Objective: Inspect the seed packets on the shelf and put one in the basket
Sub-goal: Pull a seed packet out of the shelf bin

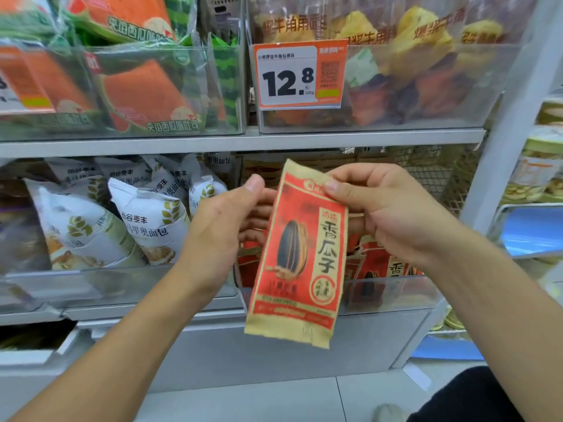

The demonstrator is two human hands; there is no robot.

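Head: right hand (384, 208) pinches seed packet (297, 263).

Single head-worn wide-angle view, looking forward and slightly down at a store shelf (243, 144) from close range, with both forearms entering from the bottom edge. Upper and lower tiers of bins filling most of the frame, edges bent by the lens. A strip of floor (274, 400) visible below.
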